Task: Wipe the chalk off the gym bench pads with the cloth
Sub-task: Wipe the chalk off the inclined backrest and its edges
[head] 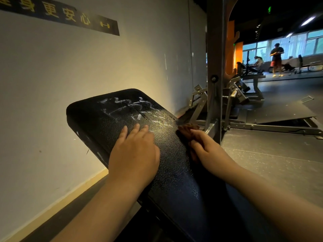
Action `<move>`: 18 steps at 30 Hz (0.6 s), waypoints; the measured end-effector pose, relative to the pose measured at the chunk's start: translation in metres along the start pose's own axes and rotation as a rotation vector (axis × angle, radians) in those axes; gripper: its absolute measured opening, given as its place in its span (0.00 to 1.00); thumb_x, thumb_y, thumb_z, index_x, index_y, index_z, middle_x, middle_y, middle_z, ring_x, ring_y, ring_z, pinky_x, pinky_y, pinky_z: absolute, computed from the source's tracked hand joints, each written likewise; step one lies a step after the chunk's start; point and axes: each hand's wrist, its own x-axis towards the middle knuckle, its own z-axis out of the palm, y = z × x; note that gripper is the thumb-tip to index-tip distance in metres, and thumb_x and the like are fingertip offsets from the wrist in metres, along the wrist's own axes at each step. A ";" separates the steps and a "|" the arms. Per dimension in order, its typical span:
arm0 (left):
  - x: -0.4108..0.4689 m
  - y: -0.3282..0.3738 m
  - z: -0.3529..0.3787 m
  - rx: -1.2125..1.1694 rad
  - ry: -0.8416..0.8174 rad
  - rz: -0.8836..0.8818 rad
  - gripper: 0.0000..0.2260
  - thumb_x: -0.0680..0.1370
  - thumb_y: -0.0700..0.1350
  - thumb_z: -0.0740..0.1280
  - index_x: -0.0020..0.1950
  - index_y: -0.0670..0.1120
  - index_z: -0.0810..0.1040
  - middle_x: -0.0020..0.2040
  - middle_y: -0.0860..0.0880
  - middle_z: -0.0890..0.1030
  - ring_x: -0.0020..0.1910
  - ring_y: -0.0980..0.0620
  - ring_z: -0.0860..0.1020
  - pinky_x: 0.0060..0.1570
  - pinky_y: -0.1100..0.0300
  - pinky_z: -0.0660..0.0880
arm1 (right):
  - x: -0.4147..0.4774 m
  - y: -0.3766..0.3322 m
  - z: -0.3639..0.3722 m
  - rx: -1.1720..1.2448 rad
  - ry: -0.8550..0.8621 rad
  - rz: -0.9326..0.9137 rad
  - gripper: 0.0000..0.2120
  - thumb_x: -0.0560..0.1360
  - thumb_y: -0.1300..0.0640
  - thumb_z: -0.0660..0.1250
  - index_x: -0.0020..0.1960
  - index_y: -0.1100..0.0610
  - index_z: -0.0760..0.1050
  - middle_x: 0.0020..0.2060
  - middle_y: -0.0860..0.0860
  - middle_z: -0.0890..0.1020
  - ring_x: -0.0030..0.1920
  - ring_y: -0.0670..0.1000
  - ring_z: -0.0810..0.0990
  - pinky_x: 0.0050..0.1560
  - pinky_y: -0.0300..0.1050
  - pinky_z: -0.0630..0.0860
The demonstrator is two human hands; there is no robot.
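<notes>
Head view, looking down along a black bench pad [97, 119] slanting up toward a pale wall [87, 67]. White chalk [125, 106] smeared in streaks across the pad's far, upper end, with a few flecks down its left edge. Left hand [135, 152] laid palm-down on the middle of the pad just below the chalk, fingers [135, 130] straight and close together, tips touching the textured vinyl. Right hand [209, 151] at the pad's right edge, fingers curled and clamped on a brown cloth [187, 129]. Cloth bunched, poking out beyond the fingertips, touching the pad's right rim beside the lowest chalk marks. Both forearms bare, reaching in from the bottom of the frame. Dark sign [70, 16] with yellow characters high on the wall. Grey steel upright [214, 58] of a rack just right of the pad, more metal framework at its foot. Dark rubber floor [271, 154] to the right, dusted pale in places. Far off by the windows, a standing person [277, 58] in dark top and red shorts.
</notes>
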 end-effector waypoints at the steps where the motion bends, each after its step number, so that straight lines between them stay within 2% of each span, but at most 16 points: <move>1: 0.000 0.000 0.000 -0.004 0.004 -0.002 0.22 0.82 0.51 0.52 0.75 0.50 0.70 0.78 0.52 0.65 0.79 0.53 0.58 0.79 0.51 0.47 | 0.007 0.006 -0.002 0.019 0.015 0.045 0.17 0.83 0.54 0.60 0.71 0.47 0.70 0.58 0.50 0.81 0.57 0.50 0.80 0.59 0.46 0.76; 2: 0.001 0.000 0.000 -0.005 0.003 -0.002 0.22 0.82 0.51 0.52 0.75 0.50 0.70 0.78 0.52 0.66 0.79 0.53 0.58 0.79 0.51 0.47 | 0.018 0.011 -0.004 0.025 0.050 0.102 0.15 0.83 0.55 0.59 0.69 0.47 0.71 0.56 0.51 0.82 0.53 0.51 0.81 0.56 0.45 0.76; 3: 0.002 0.001 0.000 -0.004 0.004 -0.003 0.22 0.82 0.51 0.52 0.74 0.50 0.70 0.78 0.52 0.66 0.79 0.53 0.58 0.79 0.51 0.47 | 0.029 0.012 -0.004 0.017 0.090 0.167 0.16 0.82 0.55 0.58 0.68 0.48 0.71 0.57 0.52 0.82 0.54 0.52 0.81 0.56 0.47 0.76; 5: 0.001 0.002 0.000 -0.001 0.005 -0.010 0.21 0.82 0.51 0.53 0.74 0.50 0.70 0.78 0.52 0.66 0.79 0.53 0.58 0.79 0.50 0.47 | 0.046 0.000 0.002 0.011 0.115 0.209 0.18 0.80 0.55 0.57 0.69 0.49 0.71 0.63 0.54 0.80 0.61 0.56 0.78 0.64 0.53 0.74; 8: 0.000 0.002 -0.001 0.011 0.001 -0.013 0.22 0.82 0.51 0.52 0.74 0.51 0.70 0.78 0.53 0.65 0.79 0.54 0.57 0.79 0.50 0.47 | 0.039 -0.036 0.024 0.006 0.088 0.023 0.21 0.82 0.55 0.60 0.74 0.50 0.68 0.69 0.52 0.74 0.69 0.53 0.72 0.70 0.48 0.67; 10: 0.000 0.001 -0.001 0.016 0.006 -0.012 0.22 0.82 0.51 0.52 0.75 0.51 0.69 0.78 0.53 0.65 0.79 0.55 0.57 0.79 0.50 0.47 | 0.017 -0.051 0.031 -0.006 0.039 -0.136 0.21 0.82 0.55 0.61 0.75 0.48 0.67 0.70 0.48 0.72 0.70 0.49 0.70 0.70 0.45 0.64; 13: 0.000 0.000 0.000 0.011 0.006 -0.016 0.22 0.82 0.51 0.51 0.75 0.51 0.68 0.78 0.53 0.65 0.79 0.55 0.57 0.79 0.50 0.47 | 0.014 -0.040 0.021 -0.043 -0.084 -0.243 0.21 0.83 0.56 0.61 0.75 0.44 0.67 0.68 0.44 0.71 0.68 0.45 0.68 0.73 0.47 0.64; 16: 0.000 0.001 -0.001 0.004 0.001 -0.017 0.22 0.82 0.51 0.51 0.75 0.52 0.68 0.79 0.53 0.64 0.79 0.55 0.56 0.79 0.50 0.46 | 0.048 -0.020 0.009 -0.057 0.001 -0.093 0.20 0.82 0.58 0.59 0.73 0.48 0.69 0.69 0.50 0.74 0.68 0.51 0.70 0.73 0.56 0.65; 18: 0.000 0.001 -0.001 0.000 0.006 -0.020 0.22 0.82 0.51 0.51 0.75 0.52 0.68 0.79 0.54 0.64 0.79 0.55 0.56 0.79 0.50 0.46 | 0.060 -0.025 0.014 -0.032 0.057 0.016 0.21 0.82 0.56 0.59 0.74 0.51 0.68 0.70 0.54 0.74 0.68 0.55 0.72 0.72 0.57 0.67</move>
